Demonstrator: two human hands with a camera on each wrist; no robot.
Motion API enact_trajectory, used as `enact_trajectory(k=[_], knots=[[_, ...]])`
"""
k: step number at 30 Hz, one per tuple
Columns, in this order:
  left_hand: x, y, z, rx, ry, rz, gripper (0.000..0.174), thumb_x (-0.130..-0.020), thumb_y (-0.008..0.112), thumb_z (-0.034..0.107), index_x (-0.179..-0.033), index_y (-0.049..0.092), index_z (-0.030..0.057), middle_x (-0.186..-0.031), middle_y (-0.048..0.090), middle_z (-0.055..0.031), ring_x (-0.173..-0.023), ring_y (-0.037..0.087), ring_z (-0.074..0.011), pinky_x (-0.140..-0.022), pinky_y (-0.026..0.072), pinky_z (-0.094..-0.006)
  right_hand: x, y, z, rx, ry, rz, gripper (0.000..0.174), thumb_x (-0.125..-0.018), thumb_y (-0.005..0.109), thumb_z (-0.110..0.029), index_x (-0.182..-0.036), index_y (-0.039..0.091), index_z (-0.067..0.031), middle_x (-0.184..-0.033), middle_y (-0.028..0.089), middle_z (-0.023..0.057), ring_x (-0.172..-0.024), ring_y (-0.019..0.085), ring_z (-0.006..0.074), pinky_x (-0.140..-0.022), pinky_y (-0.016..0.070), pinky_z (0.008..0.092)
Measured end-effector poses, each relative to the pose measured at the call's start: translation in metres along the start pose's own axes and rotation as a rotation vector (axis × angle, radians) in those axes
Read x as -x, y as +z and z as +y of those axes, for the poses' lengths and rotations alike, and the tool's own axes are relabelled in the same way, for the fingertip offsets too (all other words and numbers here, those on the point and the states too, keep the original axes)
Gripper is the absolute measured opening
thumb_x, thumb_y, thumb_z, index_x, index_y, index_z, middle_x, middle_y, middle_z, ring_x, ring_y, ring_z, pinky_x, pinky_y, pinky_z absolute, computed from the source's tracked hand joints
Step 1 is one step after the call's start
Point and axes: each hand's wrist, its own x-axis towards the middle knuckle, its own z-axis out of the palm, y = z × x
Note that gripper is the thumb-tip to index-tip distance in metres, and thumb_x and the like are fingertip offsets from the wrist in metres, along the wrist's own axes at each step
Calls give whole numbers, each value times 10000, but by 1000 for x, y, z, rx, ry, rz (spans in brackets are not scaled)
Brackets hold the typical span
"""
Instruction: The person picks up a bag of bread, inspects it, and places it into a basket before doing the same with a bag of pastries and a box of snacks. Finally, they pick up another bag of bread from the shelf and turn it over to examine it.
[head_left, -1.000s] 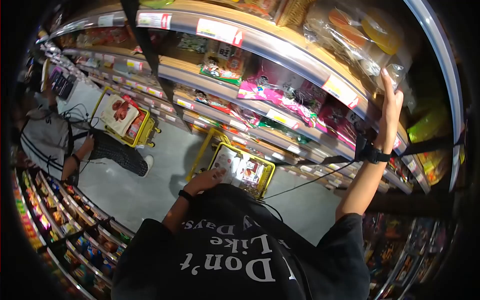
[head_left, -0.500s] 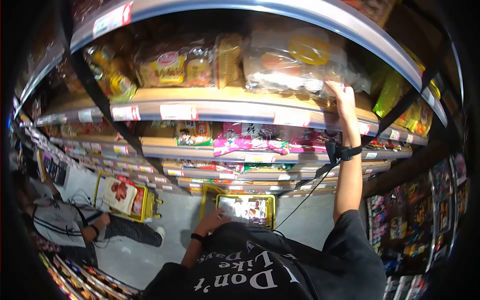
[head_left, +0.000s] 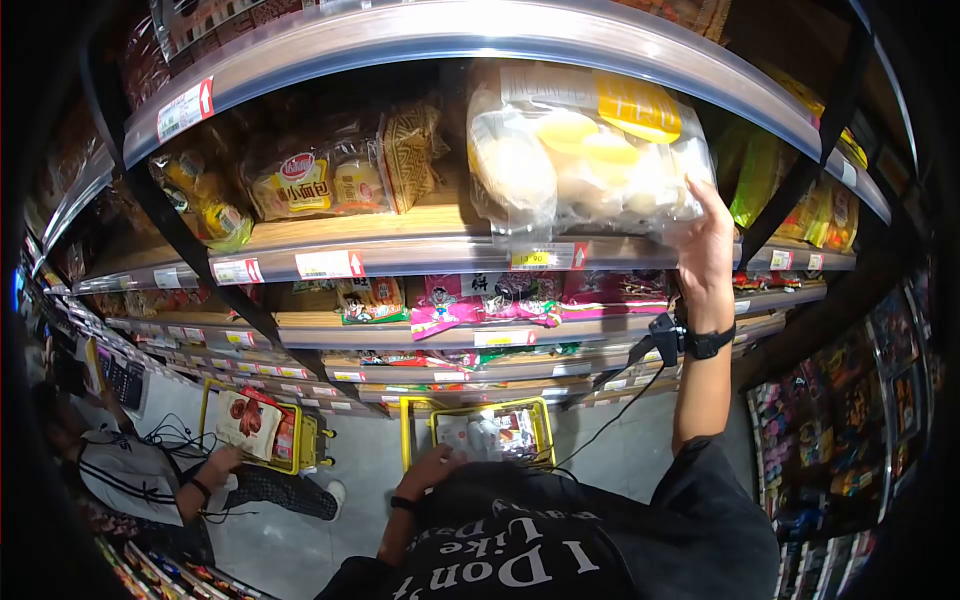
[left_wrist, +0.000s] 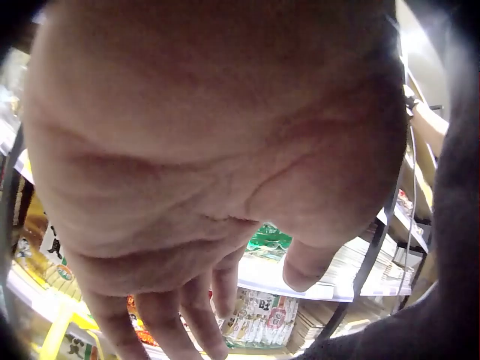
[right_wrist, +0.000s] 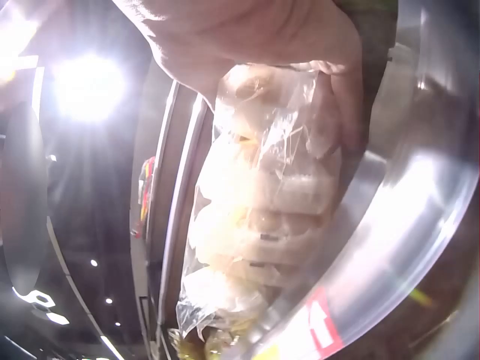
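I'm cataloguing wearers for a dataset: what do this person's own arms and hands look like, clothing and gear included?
The right hand and left hand are ungloved. A black right wristband carries a boxy module with a thin dark cable; the left wristband is also black. The black T-shirt has short sleeves and white lettering.

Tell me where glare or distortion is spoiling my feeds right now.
Head: shelf edges bow with the wide lens, and the corners go black. Left wrist: the left hand fills most of the picture in shade, bright shelving behind. Right wrist: a bright light flares upper left, and glare washes out the clear bag.
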Motion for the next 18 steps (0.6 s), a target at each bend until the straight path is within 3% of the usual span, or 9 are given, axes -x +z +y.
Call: enact_trajectory(k=[2,6,9,11,13,16,18], knots=[[0,1,7,-16,-11,4,686,-947,629,544,-1282,587,-53,-1202,676,-248,-1112,667,-350,-938,520,-407,11,-9,1,8,53,1,395,-937,653,-261,-1256,631,-30,-1184,689,72,-1069,667,212,-918,527,374],[3,8,6,-43,81,48,580,-964,621,477,-1264,617,-19,-1187,683,-243,-1093,672,-364,-952,519,-412,50,-29,19,-18,23,-25,501,-923,650,-224,-1357,557,7,-1298,637,105,-1231,587,248,-1065,441,422],[38,-10,71,-297,20,166,504,-936,698,456,-1186,666,19,-1205,665,-178,-1086,661,-288,-941,512,-358,102,-52,56,93,-68,-56,648,-873,710,-241,-1416,473,20,-1325,603,112,-1233,571,241,-1096,406,396],[36,-17,68,-260,307,171,463,-940,666,380,-1228,653,18,-1325,609,-197,-1179,614,-336,-999,497,-398,137,-46,65,216,-33,-144,752,-820,778,-277,-1424,444,21,-1307,595,106,-1205,572,215,-1077,412,361],[45,-24,76,-242,520,212,462,-945,658,336,-1274,628,14,-1402,568,-193,-1240,580,-347,-1035,485,-420,168,-44,80,227,-8,-169,711,-811,779,-235,-1398,469,20,-1270,606,92,-1153,572,170,-1011,437,316],[57,-39,103,-6,645,342,496,-948,665,336,-1315,589,10,-1402,565,-178,-1249,568,-326,-1047,473,-422,211,-38,103,158,123,-166,689,-805,782,-209,-1377,472,18,-1252,607,85,-1146,571,169,-1009,435,311],[65,-39,108,289,610,375,522,-951,669,335,-1343,563,8,-1403,562,-169,-1256,561,-312,-1054,465,-423,238,-47,116,242,180,-280,663,-805,805,-154,-1348,455,-1,-1241,594,78,-1155,563,166,-1019,436,327]])
